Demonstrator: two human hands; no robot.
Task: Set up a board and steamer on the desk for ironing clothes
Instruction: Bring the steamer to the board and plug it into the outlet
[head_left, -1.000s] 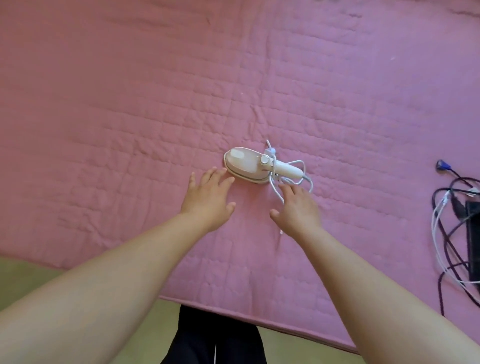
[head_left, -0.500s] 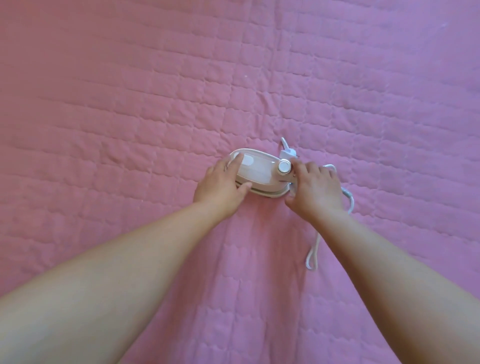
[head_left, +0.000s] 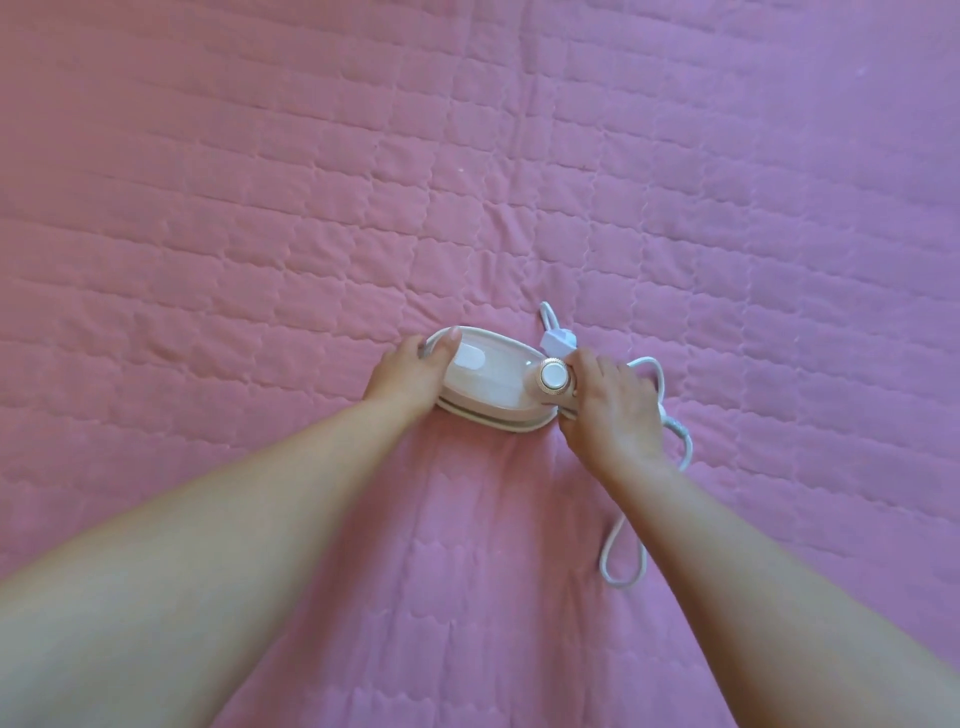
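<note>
A small white and pale pink steamer (head_left: 493, 384) lies flat on a pink quilted cover (head_left: 311, 208), its round dial (head_left: 553, 375) facing up. My left hand (head_left: 410, 375) wraps around its front tip, thumb on top. My right hand (head_left: 610, 410) grips the handle end just right of the dial, hiding the handle. The white plug (head_left: 557, 340) rests just behind the dial. The white cord (head_left: 621, 561) loops out from under my right hand toward me. No board is in view.
The pink quilted cover fills the whole view, with seams and light wrinkles around the steamer. Both my bare forearms reach in from the bottom edge.
Both hands went from flat on the cover in front of the steamer to gripping its two ends. The view moved in closer, and the cables at the right edge dropped out of sight.
</note>
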